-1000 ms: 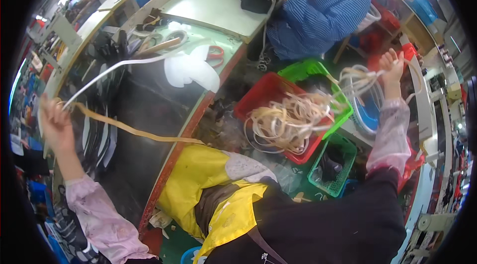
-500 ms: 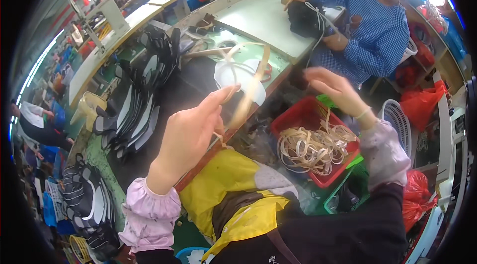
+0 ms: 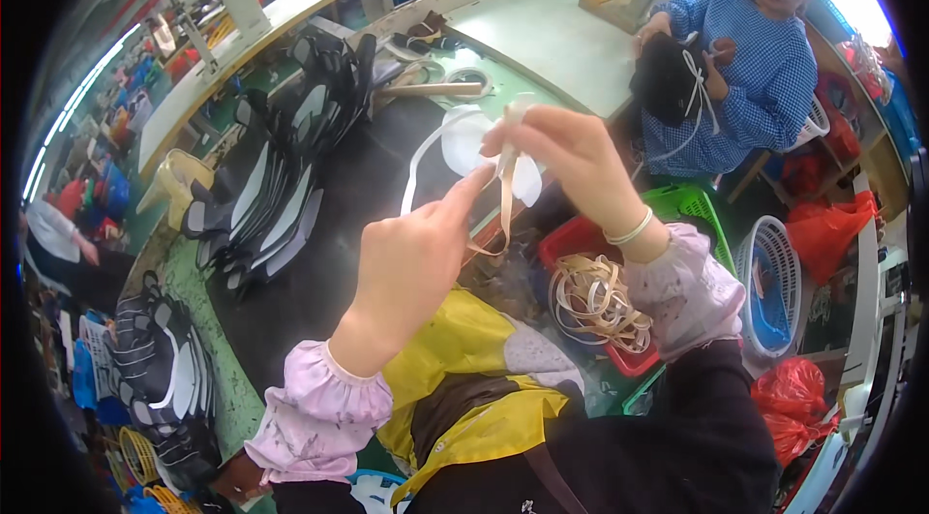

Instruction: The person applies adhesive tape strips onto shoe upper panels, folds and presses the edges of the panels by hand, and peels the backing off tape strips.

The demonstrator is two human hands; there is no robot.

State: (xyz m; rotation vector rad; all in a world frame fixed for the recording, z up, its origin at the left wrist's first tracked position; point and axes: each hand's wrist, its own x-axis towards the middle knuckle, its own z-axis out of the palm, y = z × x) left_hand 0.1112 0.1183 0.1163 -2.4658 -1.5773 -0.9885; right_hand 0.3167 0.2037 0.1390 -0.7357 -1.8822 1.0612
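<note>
My left hand (image 3: 408, 264) is over the table edge, index finger stretched forward and the thumb side closed on a narrow beige-and-white strip (image 3: 506, 209). My right hand (image 3: 571, 158) has come to the same strip and pinches it higher up, just above the left fingertips. From the hands the strip loops down, and a white length (image 3: 414, 175) arcs away to the left. Behind them, white flat cut pieces (image 3: 466, 134) lie on a black sheet (image 3: 373, 180) on the table.
Stacked black-and-grey cut pieces (image 3: 281, 180) lie to the left. Beside my lap, a red basket (image 3: 634, 361) holds tangled beige strips (image 3: 598, 299); a white basket (image 3: 771, 320) stands farther right. Across the table a person in blue checks (image 3: 750, 64) holds a black piece (image 3: 663, 78).
My right hand has moved left from above the red basket to the strip and closed on it. My left hand has shifted slightly right. The other person's black piece has turned.
</note>
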